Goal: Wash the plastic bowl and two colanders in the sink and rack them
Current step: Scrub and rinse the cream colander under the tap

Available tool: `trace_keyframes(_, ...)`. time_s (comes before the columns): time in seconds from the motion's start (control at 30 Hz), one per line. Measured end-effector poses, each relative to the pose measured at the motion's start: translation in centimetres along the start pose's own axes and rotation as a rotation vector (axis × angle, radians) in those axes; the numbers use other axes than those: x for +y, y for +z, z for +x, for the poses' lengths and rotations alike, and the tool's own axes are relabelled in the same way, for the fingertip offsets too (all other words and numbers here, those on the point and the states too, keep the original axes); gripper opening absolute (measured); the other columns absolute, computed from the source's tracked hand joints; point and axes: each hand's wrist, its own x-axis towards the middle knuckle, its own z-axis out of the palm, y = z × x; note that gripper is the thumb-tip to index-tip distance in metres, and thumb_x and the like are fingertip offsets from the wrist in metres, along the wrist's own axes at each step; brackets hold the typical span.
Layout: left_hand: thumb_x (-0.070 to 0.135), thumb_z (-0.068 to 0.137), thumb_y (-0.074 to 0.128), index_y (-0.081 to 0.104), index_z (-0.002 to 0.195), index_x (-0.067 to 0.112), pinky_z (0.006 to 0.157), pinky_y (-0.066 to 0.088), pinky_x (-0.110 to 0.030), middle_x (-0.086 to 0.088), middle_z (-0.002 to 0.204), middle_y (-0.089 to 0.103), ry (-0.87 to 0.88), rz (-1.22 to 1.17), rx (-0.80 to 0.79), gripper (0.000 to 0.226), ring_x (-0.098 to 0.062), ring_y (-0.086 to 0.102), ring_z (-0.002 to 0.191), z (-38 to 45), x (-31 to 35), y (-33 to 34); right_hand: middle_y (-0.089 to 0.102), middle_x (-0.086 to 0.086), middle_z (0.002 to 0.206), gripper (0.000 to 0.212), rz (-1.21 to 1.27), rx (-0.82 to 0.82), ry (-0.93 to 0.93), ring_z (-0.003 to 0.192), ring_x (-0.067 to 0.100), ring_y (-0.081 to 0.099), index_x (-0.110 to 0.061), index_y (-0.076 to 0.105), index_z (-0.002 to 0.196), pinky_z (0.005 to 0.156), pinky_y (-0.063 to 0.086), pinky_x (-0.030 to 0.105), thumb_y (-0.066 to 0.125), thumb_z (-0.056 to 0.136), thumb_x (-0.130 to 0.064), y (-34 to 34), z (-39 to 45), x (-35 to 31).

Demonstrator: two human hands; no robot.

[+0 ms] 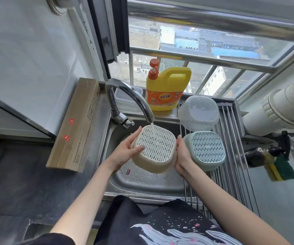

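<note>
My left hand (125, 152) holds the cream colander (154, 149) from its left side: the thumb lies across the perforated bottom near the left edge, and the other fingers are spread along the far wall, one fingertip reaching up beside the water stream. My right hand (182, 154) presses flat against the right wall with straight fingers held together; how its thumb lies I cannot tell, because the colander hides it. So the colander is clasped between two palms, bottom up and tilted toward me, above the middle of the sink (142, 181), and the thin stream from the faucet (130, 98) falls on the far left part of the mesh. To rinse well, I think I should turn the colander slowly so that the stream passes over every row of holes, then flip it to flush the inside, and keep it low in the basin so that less water splashes out. The wet plastic is probably slippery, so a firmer hold on the rim would be safer. On the rack (231, 156) at the right edge of the sink, the green colander (207, 149) already lies upside down, just beside my right hand, and the clear plastic bowl (198, 112) lies overturned at the far end. Free bars remain at the near end of the rack, a good place for this piece.
</note>
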Motion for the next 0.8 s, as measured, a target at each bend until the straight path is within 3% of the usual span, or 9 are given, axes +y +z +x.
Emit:
trace_keyframes(0.07,0.013,0.092,0.058,0.031,0.145,0.037,0.097,0.048,-0.022,0.013,0.133,0.057,0.009,-0.013,0.026,0.065,-0.003,0.056,0.118,0.1,0.2,0.1,0.072,0.011,0.101,0.053,0.010,0.073,-0.075,0.102,0.027,0.065,-0.012,0.065,0.095,0.095,0.049,0.044,0.030,0.096,-0.052,0.0,0.6,-0.6)
trace_keyframes(0.17,0.033,0.101,0.038,0.037,0.142,0.038,0.111,0.034,-0.032,0.018,0.132,0.057,0.018,-0.106,0.054,0.041,-0.003,0.049,0.127,0.6,0.7,0.9,0.063,0.004,0.119,0.051,-0.031,0.133,-0.214,0.111,0.021,0.059,-0.018,0.059,0.116,0.100,0.045,0.047,0.046,0.083,-0.055,-0.3,1.4,-0.9)
trace_keyframes(0.23,0.043,0.102,0.021,0.040,0.139,0.042,0.110,0.032,-0.030,0.024,0.131,0.055,0.019,-0.192,0.041,0.041,-0.003,0.044,0.131,0.9,0.7,1.3,0.060,0.000,0.111,0.036,-0.015,0.162,-0.309,0.102,0.014,0.058,-0.014,0.053,0.123,0.090,0.049,0.034,0.045,0.095,-0.035,0.1,0.3,-1.9)
trace_keyframes(0.3,0.046,0.102,0.014,0.027,0.146,0.040,0.114,0.027,-0.036,0.025,0.137,0.047,0.007,-0.283,0.034,0.046,-0.007,0.034,0.138,1.3,0.3,1.4,0.060,-0.001,0.103,0.022,-0.041,0.189,-0.412,0.090,0.008,0.057,-0.013,0.052,0.118,0.073,0.048,0.020,0.044,0.099,-0.018,0.1,-0.2,-2.5)
trace_keyframes(0.37,0.047,0.101,0.013,0.021,0.149,0.038,0.115,0.027,-0.040,0.019,0.143,0.043,-0.022,-0.319,0.037,0.049,-0.010,0.036,0.137,1.6,-0.1,1.6,0.061,0.002,0.101,0.018,-0.110,0.210,-0.508,0.084,0.008,0.056,-0.018,0.053,0.112,0.067,0.045,0.019,0.043,0.098,-0.012,-0.1,-0.2,-2.7)
trace_keyframes(0.47,0.047,0.101,0.015,0.032,0.147,0.035,0.107,0.037,-0.035,0.007,0.143,0.049,-0.079,-0.277,0.072,0.050,-0.013,0.046,0.128,2.3,-0.5,2.1,0.065,0.011,0.103,0.020,-0.209,0.231,-0.600,0.086,0.017,0.057,-0.030,0.057,0.100,0.071,0.043,0.028,0.043,0.098,-0.015,-0.3,0.1,-2.5)
trace_keyframes(0.67,0.055,0.095,0.036,0.061,0.116,0.025,0.090,0.048,-0.040,-0.001,0.108,0.065,-0.252,-0.249,0.191,0.044,-0.010,0.063,0.097,1.7,-2.6,1.0,0.067,0.001,0.093,0.020,-0.364,0.235,-0.612,0.081,0.013,0.060,-0.016,0.063,0.099,0.067,0.045,0.025,0.043,0.099,-0.014,-0.3,-0.8,-2.6)
trace_keyframes(0.73,0.064,0.086,0.045,0.059,0.124,0.026,0.097,0.046,-0.057,-0.005,0.125,0.063,-0.297,-0.271,0.139,0.055,-0.024,0.059,0.116,1.4,-3.3,0.3,0.066,0.001,0.092,0.021,-0.340,0.265,-0.548,0.083,0.014,0.061,-0.015,0.063,0.098,0.070,0.048,0.027,0.043,0.099,-0.014,-0.2,-0.7,-2.6)
trace_keyframes(0.8,0.060,0.091,0.039,0.058,0.128,0.022,0.101,0.041,-0.059,-0.010,0.130,0.061,-0.301,-0.284,0.129,0.056,-0.031,0.054,0.122,0.9,-3.1,0.4,0.065,0.001,0.093,0.021,-0.333,0.276,-0.439,0.085,0.014,0.060,-0.015,0.062,0.099,0.070,0.048,0.028,0.041,0.099,-0.015,-0.2,-0.2,-2.4)
